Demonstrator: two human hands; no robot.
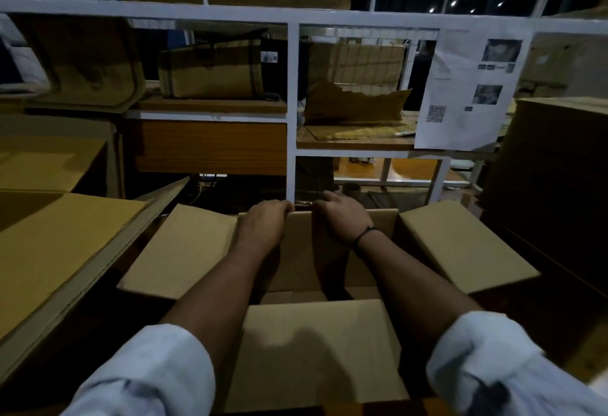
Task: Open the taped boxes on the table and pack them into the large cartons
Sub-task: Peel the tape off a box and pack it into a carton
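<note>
Carton [316, 346], 4 flaps spread. Left hand [263, 223] and right hand [343, 218] curled over far flap [301, 244]; likely opening step. Next: press it outward.

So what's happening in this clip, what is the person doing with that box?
A person in rolled white sleeves leans over an open cardboard carton. The left hand and right hand both curl over the carton's far edge. Its side flaps are spread outward and the near flap points toward the camera. What little of the inside shows looks empty. More cartons sit at the left, and a white shelf holding boxes stands behind.
</note>
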